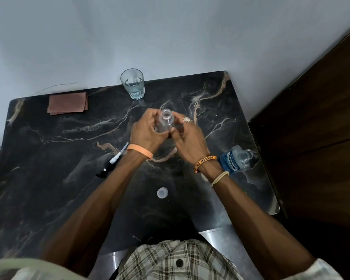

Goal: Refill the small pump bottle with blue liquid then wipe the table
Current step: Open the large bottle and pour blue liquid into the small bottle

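Note:
A small clear bottle (166, 120) with its neck open stands at the middle of the black marble table (49, 158). My left hand (148, 131) wraps its left side, my right hand (187, 136) touches its right side. The pump head with its white tube (112, 161) lies on the table to the left. A blue mouthwash bottle (235, 161), uncapped, stands at the right behind my right wrist. Its clear cap (162, 192) lies near the front. A folded brown cloth (68, 103) rests at the back left.
A glass tumbler (133, 83) with a little clear liquid stands at the table's back edge by the grey wall. Dark wooden panelling (311, 138) runs along the table's right side. My checked shirt fills the bottom of the view.

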